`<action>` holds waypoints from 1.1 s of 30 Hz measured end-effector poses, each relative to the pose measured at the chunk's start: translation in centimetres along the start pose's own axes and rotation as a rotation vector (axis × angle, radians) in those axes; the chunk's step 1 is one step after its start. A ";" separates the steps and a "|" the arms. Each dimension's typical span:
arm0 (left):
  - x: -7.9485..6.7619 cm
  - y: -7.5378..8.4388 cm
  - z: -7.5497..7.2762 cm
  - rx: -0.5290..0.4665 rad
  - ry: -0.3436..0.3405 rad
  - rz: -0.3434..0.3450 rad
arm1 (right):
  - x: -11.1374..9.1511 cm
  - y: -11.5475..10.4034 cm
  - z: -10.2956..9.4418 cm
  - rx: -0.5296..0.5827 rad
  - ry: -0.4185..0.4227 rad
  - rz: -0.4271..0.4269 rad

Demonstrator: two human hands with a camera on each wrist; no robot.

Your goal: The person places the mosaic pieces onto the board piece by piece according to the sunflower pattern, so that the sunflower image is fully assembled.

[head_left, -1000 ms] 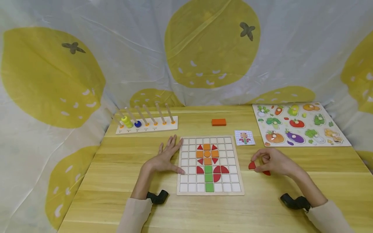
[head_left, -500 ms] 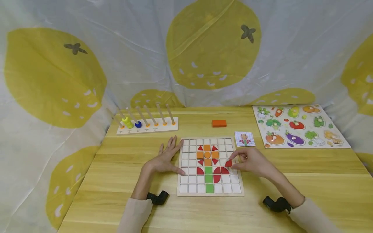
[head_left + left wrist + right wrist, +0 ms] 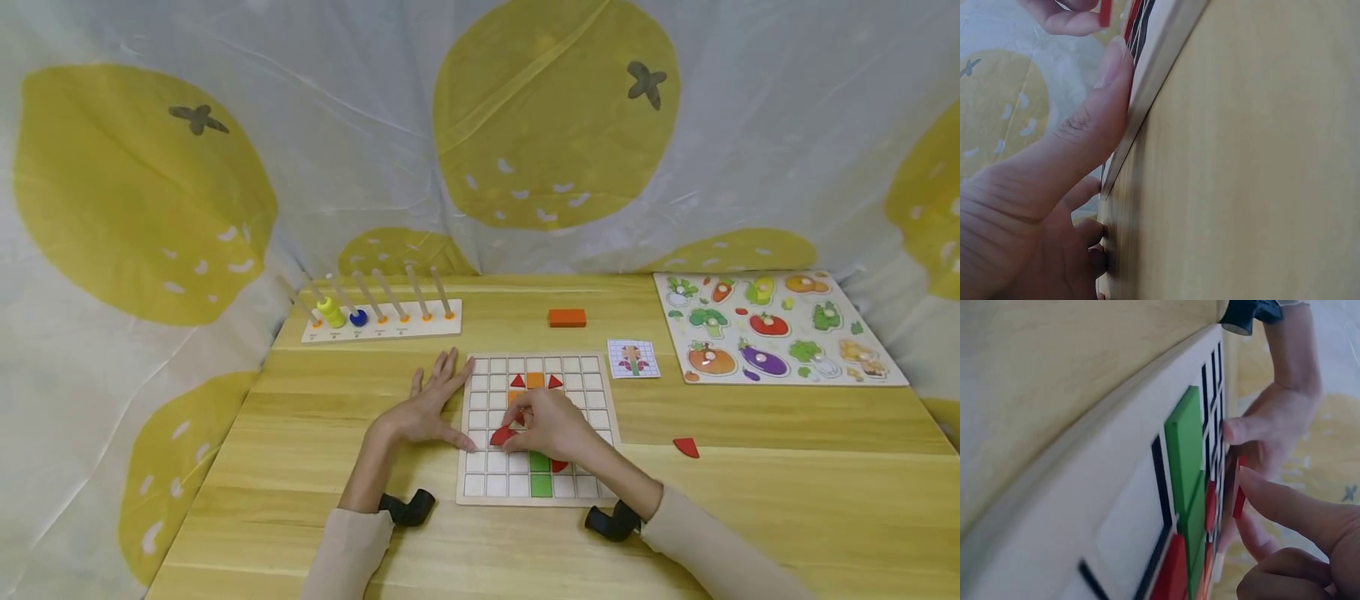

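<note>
My right hand [image 3: 551, 423] pinches a red quarter-circle tile [image 3: 501, 436] between thumb and fingertips. It holds the tile over the left half of a wooden grid board [image 3: 487, 502]; in the right wrist view the red tile [image 3: 1239, 490] stands off the board's surface. Fingers spread, my left hand [image 3: 422, 414] rests against the board's left edge, its thumb on the rim. On the board lie green squares [image 3: 540, 486], orange squares [image 3: 535, 380] and red triangles [image 3: 555, 382]. My right hand covers much of the middle. Another red quarter-circle [image 3: 686, 447] lies on the table to the right.
A small pattern card [image 3: 633, 358] lies beyond the board's right corner, with an orange block [image 3: 567, 318] further back. At the back left stands a peg rack [image 3: 442, 331] with yellow and blue rings. A vegetable puzzle [image 3: 731, 312] occupies the back right.
My right hand has carried one red quarter-circle from the table on the right, leftward across the board. The other red piece stayed behind. My left hand has kept its place.
</note>
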State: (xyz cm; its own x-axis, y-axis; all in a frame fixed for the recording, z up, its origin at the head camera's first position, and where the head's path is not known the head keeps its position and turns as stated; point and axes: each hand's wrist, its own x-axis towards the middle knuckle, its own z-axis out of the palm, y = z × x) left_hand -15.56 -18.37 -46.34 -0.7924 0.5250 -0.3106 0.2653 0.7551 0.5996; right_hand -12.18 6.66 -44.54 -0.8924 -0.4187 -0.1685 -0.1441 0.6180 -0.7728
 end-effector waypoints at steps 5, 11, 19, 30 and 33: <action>0.0 0.2 -0.1 0.006 0.000 -0.004 | 0.6 0.2 0.9 -0.037 -0.015 0.002; -0.1 0.3 0.0 -0.002 0.006 0.000 | 0.8 0.6 1.3 -0.039 -0.013 -0.010; -0.2 0.2 -0.1 0.008 0.005 0.006 | 0.7 0.7 1.3 -0.021 -0.003 -0.050; 0.0 0.0 0.0 0.003 -0.004 0.003 | 0.3 0.9 0.9 -0.003 0.008 -0.023; 0.0 0.0 -0.1 -0.002 -0.004 0.003 | -0.1 1.2 0.2 0.043 0.020 -0.008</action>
State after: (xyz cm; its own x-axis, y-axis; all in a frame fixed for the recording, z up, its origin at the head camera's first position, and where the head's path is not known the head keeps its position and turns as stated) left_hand -15.57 -18.43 -46.28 -0.7895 0.5287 -0.3118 0.2667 0.7530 0.6016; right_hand -12.18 7.33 -45.54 -0.8995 -0.4103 -0.1500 -0.1336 0.5854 -0.7996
